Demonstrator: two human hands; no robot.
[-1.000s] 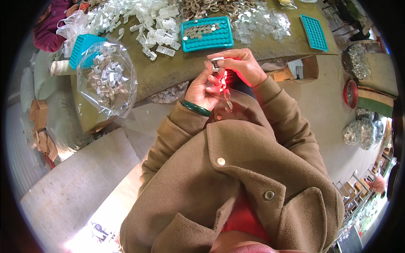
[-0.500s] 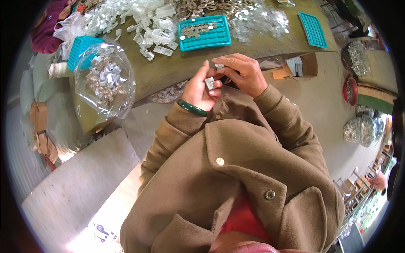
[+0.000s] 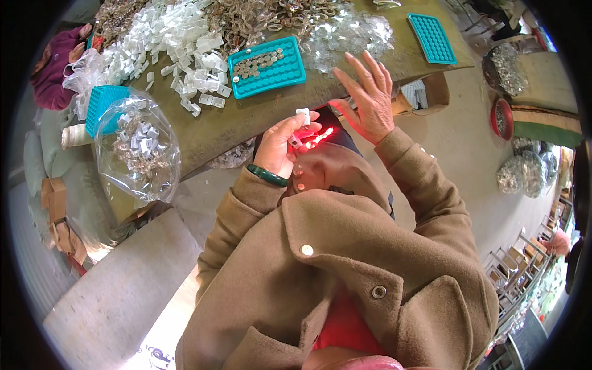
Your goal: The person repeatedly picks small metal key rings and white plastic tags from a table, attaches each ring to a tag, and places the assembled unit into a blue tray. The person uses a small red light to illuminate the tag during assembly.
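My left hand (image 3: 277, 145) is closed on a small white plastic case (image 3: 303, 115), which sticks up between thumb and fingers. A second small pale piece, tinted red, shows lower in the same hand. Beside these fingers hangs a short strand of lights (image 3: 320, 137), glowing bright red. My right hand (image 3: 370, 102) is raised near the table's front edge, fingers spread, holding nothing. Its fingertips are nearest to a heap of clear flat plastic pieces (image 3: 351, 37). On the table between the hands and the heaps is a turquoise tray (image 3: 271, 84) with several small round silver discs in its pockets.
White plastic cases (image 3: 185, 46) lie heaped at the far left, with coiled clear strands (image 3: 259, 21) behind. A clear bag (image 3: 139, 148) of cases and strands stands at the left edge. Another turquoise tray (image 3: 431, 38) lies far right. A cardboard box (image 3: 439, 92) is below the edge. Another person (image 3: 58, 77) sits far left.
My right hand has let go and moved away from the left one, its fingers now spread. The strand beside my left hand now glows red. My view has shifted slightly.
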